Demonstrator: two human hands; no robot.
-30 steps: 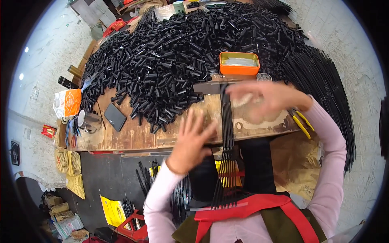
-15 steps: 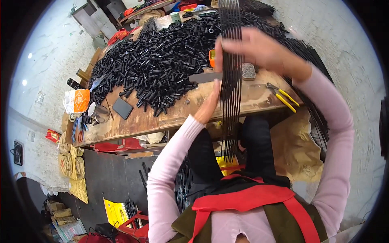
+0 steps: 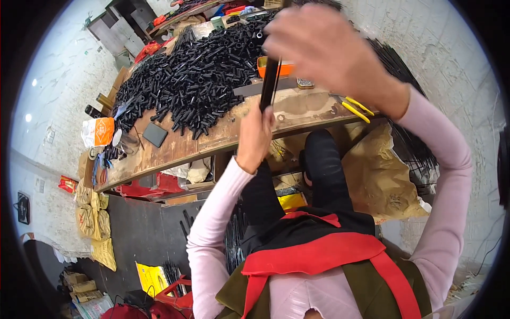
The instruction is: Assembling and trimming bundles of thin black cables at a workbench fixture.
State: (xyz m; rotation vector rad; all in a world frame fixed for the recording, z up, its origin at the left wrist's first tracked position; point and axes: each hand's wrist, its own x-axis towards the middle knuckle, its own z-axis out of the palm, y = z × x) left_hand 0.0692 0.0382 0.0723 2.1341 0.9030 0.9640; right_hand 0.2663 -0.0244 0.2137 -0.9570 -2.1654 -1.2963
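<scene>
Well to the left of the bundle of thin black rods are a white-and-orange bag and a flat dark case. Nearer that bundle's left side, short black tubes heap across the wooden table. The left hand has its fingers clenched around the bundle's lower end. Behind the bundle sits an orange box. The right hand blurs at its upper part; whether those fingers grasp it, I cannot tell. Rightward of the bundle lie yellow-handled pliers.
</scene>
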